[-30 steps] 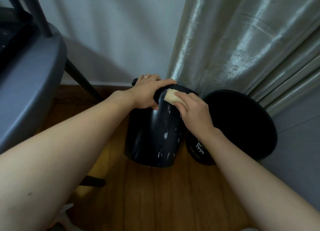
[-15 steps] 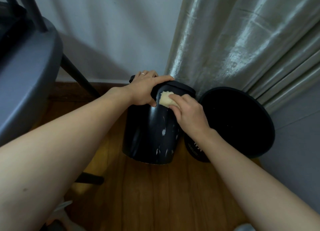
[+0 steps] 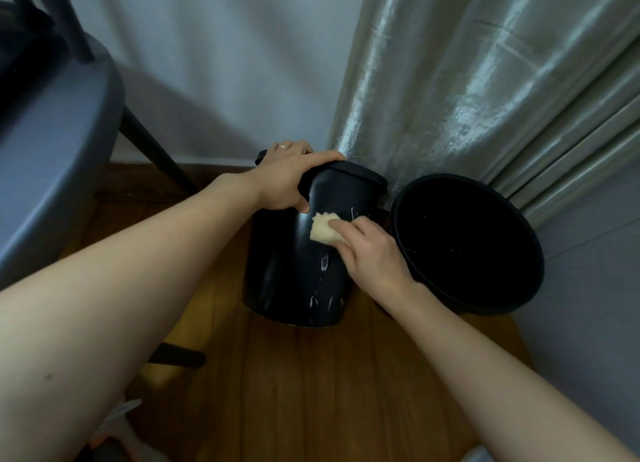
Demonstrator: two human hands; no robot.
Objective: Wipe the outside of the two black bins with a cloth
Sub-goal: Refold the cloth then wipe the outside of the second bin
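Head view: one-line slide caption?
Left hand steadies tilted black plastic bin; right hand presses pale yellow cloth on its side.

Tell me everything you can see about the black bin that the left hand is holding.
The bin is a black, glossy, round container, plastic by its look, with a thicker rim at the top. It stands on the wooden floor, leaning somewhat. Pale streaks mark its side. The left hand grips its rim, thumb on the outer wall. The right hand presses a yellowish cloth against the upper side. A second bin stands close to its right, a curtain behind.
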